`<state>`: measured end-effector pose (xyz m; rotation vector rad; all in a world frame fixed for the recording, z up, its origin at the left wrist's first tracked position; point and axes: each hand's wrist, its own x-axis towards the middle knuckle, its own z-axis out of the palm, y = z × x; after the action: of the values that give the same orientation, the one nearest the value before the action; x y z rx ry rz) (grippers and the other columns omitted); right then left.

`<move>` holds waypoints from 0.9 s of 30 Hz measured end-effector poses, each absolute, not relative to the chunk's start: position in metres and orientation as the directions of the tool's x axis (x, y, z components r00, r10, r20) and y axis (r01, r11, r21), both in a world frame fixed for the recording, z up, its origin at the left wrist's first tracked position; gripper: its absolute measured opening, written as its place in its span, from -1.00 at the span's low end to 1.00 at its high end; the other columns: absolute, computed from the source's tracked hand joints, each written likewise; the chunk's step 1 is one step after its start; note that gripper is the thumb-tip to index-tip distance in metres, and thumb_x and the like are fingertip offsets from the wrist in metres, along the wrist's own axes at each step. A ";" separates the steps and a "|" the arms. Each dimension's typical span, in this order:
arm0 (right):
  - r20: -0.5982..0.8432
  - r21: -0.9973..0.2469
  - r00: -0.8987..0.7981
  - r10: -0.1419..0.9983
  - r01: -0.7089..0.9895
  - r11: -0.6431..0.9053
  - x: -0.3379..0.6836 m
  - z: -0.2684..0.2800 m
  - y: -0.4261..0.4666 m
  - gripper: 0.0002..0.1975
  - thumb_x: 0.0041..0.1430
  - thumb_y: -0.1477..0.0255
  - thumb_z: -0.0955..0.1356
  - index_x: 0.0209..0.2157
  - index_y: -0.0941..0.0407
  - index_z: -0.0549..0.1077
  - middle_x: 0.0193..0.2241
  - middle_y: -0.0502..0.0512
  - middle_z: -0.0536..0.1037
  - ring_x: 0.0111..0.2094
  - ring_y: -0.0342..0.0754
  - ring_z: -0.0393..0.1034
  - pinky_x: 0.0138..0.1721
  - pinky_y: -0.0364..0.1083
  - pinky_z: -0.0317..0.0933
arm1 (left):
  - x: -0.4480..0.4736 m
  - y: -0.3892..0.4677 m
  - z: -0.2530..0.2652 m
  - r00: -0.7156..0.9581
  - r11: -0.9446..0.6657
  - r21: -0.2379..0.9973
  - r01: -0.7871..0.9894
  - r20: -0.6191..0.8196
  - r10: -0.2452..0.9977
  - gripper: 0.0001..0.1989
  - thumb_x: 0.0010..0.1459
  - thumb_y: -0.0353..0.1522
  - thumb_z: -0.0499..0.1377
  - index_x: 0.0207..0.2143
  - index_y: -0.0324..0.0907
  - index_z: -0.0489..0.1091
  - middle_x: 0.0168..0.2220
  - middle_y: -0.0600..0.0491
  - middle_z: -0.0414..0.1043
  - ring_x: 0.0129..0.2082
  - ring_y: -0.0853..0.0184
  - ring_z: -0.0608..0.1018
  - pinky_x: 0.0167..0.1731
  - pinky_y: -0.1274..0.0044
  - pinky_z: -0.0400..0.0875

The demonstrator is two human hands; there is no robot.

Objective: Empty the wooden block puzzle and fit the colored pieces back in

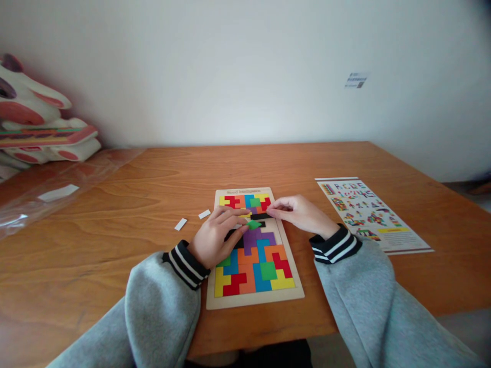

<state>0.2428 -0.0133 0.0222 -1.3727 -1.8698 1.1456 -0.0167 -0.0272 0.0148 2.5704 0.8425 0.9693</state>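
Note:
A wooden puzzle board (255, 300), filled largely with coloured block-shaped pieces, lies on the table before me. My left hand (222, 232) is over its left side, with a tilted green puzzle piece (253, 225) at the tip of the thumb; the grip behind it is partly hidden. From the right, my right hand (301, 214) pinches the end of a long black puzzle piece (261, 216) over the upper part of the board. Purple pieces (253, 239) sit in the board just below. More black shows under my left hand, partly covered.
Two small white pieces, one nearer (180, 224) and one farther (204, 214), lie left of the board. A printed pattern sheet (395, 240) is at the right. Clear plastic wrapping (95, 171) and a white-and-pink animal figure (46, 117) are at the far left, near the wall.

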 end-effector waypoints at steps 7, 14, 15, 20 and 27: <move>0.032 -0.764 -0.331 0.943 0.600 0.237 0.234 0.018 -0.015 -0.80 0.16 0.31 0.39 -0.32 0.14 0.60 -0.38 0.10 0.62 -0.42 -0.10 0.43 -0.39 -0.11 0.25 | -0.017 -0.030 0.016 0.721 -0.797 0.396 0.456 0.361 0.591 -0.81 0.37 -0.36 -0.01 -0.19 -0.18 0.38 0.03 -0.06 0.51 -0.04 0.21 0.46 0.00 0.33 0.44; 0.020 -0.752 -0.301 0.954 0.624 0.212 0.230 0.019 -0.016 -0.85 0.15 0.36 0.41 -0.32 0.16 0.57 -0.47 0.03 0.54 -0.51 -0.17 0.31 -0.49 -0.16 0.14 | -0.018 -0.030 0.015 0.700 -0.782 0.328 0.530 0.350 0.622 -0.73 0.38 -0.33 -0.03 -0.01 -0.17 0.38 -0.09 -0.05 0.56 -0.07 0.15 0.49 -0.06 0.27 0.44; 0.024 -0.750 -0.304 0.952 0.624 0.218 0.230 0.020 -0.017 -0.85 0.15 0.36 0.41 -0.33 0.16 0.57 -0.48 0.02 0.53 -0.51 -0.17 0.30 -0.49 -0.16 0.13 | -0.018 -0.030 0.015 0.696 -0.777 0.326 0.538 0.347 0.628 -0.72 0.38 -0.32 -0.04 0.00 -0.18 0.38 -0.11 -0.06 0.56 -0.07 0.15 0.50 -0.07 0.27 0.45; 0.041 -0.749 -0.315 0.948 0.619 0.237 0.230 0.019 -0.017 -0.85 0.18 0.36 0.40 -0.34 0.15 0.55 -0.49 0.02 0.52 -0.51 -0.17 0.30 -0.48 -0.16 0.13 | -0.018 -0.030 0.015 0.694 -0.773 0.326 0.544 0.342 0.633 -0.71 0.39 -0.32 -0.05 0.00 -0.19 0.39 -0.16 -0.06 0.56 -0.11 0.17 0.51 -0.10 0.30 0.45; 0.145 -0.805 -0.221 0.964 0.541 0.245 0.233 0.020 -0.016 -0.75 0.26 0.25 0.32 -0.28 0.15 0.52 -0.34 0.10 0.61 -0.36 -0.08 0.44 -0.33 -0.10 0.26 | -0.017 -0.030 0.015 0.655 -0.768 0.389 0.509 0.403 0.639 -0.79 0.37 -0.34 0.00 -0.13 -0.17 0.41 -0.12 -0.03 0.56 -0.13 0.21 0.52 -0.11 0.35 0.45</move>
<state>0.2327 -0.0157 0.0198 -1.3746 -1.8641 0.8256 -0.0166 -0.0303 0.0152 2.6320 0.9296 0.7771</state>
